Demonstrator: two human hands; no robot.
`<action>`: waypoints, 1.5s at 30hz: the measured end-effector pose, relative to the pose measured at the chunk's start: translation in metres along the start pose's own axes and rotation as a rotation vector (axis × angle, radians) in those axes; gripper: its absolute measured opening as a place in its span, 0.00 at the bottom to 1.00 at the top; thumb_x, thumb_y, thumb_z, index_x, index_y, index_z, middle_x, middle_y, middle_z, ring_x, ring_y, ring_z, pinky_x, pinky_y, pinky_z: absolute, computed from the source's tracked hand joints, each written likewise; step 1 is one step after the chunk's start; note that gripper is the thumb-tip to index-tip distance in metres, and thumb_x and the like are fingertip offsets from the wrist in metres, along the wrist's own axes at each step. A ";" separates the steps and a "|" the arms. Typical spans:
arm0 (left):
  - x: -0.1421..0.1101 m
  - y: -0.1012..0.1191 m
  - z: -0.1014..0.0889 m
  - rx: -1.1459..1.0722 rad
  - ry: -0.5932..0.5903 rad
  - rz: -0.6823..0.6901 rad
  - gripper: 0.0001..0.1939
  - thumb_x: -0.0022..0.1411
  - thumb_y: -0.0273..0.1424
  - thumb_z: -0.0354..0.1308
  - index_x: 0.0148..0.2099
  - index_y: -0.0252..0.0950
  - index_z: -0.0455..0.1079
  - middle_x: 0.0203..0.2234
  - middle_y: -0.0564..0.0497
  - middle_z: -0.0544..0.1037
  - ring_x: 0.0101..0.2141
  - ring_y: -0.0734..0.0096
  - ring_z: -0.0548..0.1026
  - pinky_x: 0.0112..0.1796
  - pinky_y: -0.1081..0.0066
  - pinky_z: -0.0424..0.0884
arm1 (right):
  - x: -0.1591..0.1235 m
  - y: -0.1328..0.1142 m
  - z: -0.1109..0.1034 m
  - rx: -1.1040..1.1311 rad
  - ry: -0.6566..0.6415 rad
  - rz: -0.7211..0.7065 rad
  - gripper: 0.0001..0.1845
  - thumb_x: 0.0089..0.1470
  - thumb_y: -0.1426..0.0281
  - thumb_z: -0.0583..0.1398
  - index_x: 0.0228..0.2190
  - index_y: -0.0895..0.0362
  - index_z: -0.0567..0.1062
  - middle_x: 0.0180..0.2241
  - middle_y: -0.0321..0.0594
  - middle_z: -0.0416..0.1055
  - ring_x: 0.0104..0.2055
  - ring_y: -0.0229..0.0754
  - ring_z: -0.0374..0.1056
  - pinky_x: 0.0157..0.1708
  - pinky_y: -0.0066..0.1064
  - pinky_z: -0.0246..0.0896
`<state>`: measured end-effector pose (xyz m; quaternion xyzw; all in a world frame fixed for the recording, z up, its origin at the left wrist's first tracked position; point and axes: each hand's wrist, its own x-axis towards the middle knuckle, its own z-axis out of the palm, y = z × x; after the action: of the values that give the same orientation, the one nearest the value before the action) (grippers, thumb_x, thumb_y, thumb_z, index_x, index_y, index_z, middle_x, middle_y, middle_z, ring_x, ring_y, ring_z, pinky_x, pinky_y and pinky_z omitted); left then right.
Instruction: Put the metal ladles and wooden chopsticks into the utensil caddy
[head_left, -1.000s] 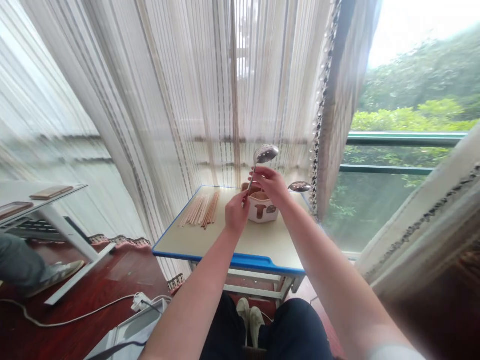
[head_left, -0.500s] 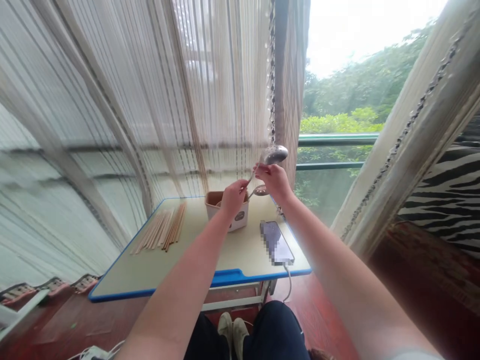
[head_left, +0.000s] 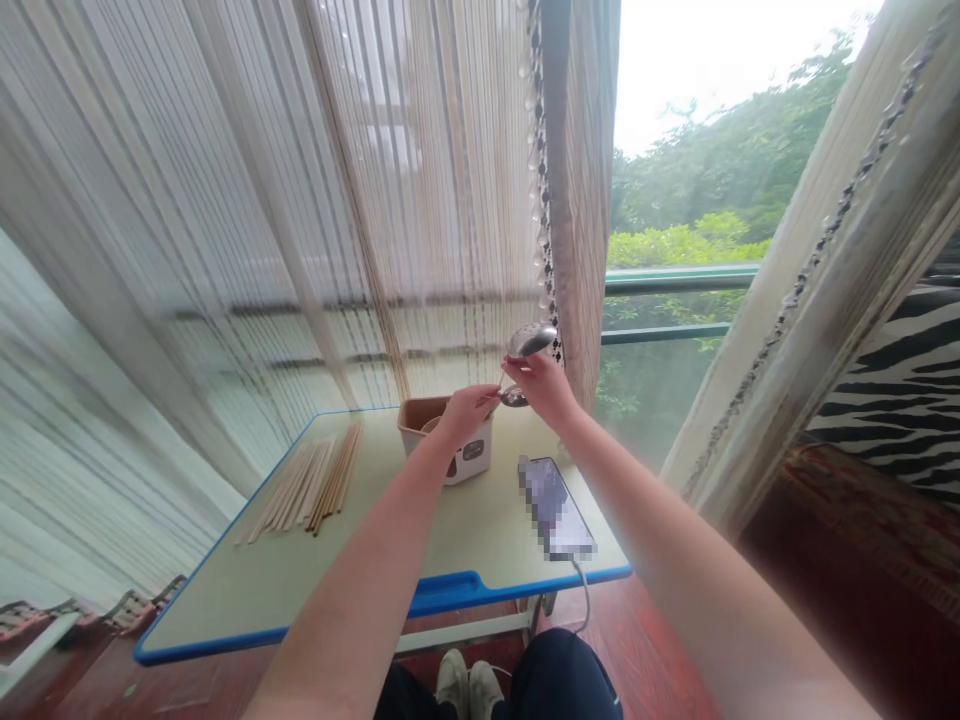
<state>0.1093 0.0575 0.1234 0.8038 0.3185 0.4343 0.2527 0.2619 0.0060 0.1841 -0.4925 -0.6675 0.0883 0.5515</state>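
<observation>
A metal ladle (head_left: 535,340), apparently pierced with small holes, is raised above the table with its bowl up. My right hand (head_left: 543,386) is closed on its handle just below the bowl. Lower down, my left hand (head_left: 471,410) pinches the same thin handle. Behind my hands shows the bowl of a second metal strainer spoon (head_left: 514,397), its handle mostly hidden. A white holder with a brown inside (head_left: 475,464) stands on the table under my left hand. Part of its opening is covered by my left hand and forearm, and a rounded light-brown edge shows inside.
Light and dark chopsticks (head_left: 330,485) lie in a spread row on the left of the blue-edged table (head_left: 217,590). A phone (head_left: 559,510) with a cable rests on the right. String curtains (head_left: 285,200) hang right behind the table; a railing (head_left: 675,280) is visible at right.
The ladle and both hands have come down slightly, the ladle shifting a little left. The view has tilted, so the table and its contents sit lower in the picture.
</observation>
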 end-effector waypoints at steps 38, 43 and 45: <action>-0.008 0.001 0.005 0.070 -0.079 -0.030 0.09 0.53 0.34 0.55 0.33 0.35 0.73 0.24 0.53 0.74 0.29 0.72 0.70 0.33 0.74 0.65 | -0.041 0.037 -0.020 0.471 -0.111 0.241 0.41 0.37 0.63 0.67 0.53 0.51 0.61 0.48 0.44 0.68 0.48 0.47 0.66 0.48 0.41 0.62; -0.006 0.005 0.004 0.118 -0.065 -0.073 0.09 0.51 0.32 0.57 0.33 0.35 0.74 0.23 0.53 0.74 0.27 0.72 0.69 0.32 0.73 0.66 | -0.047 0.041 -0.026 0.478 -0.149 0.135 0.40 0.41 0.61 0.65 0.55 0.47 0.58 0.57 0.43 0.57 0.55 0.46 0.60 0.53 0.40 0.56; -0.006 0.006 0.003 0.135 -0.061 -0.075 0.08 0.50 0.32 0.57 0.33 0.35 0.74 0.23 0.53 0.74 0.27 0.72 0.69 0.32 0.73 0.66 | -0.046 0.040 -0.024 0.391 -0.149 0.106 0.35 0.43 0.60 0.64 0.53 0.50 0.61 0.55 0.45 0.61 0.53 0.46 0.61 0.53 0.40 0.55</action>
<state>0.1114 0.0484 0.1228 0.8194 0.3690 0.3774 0.2236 0.3000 -0.0194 0.1372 -0.4026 -0.6497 0.2811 0.5804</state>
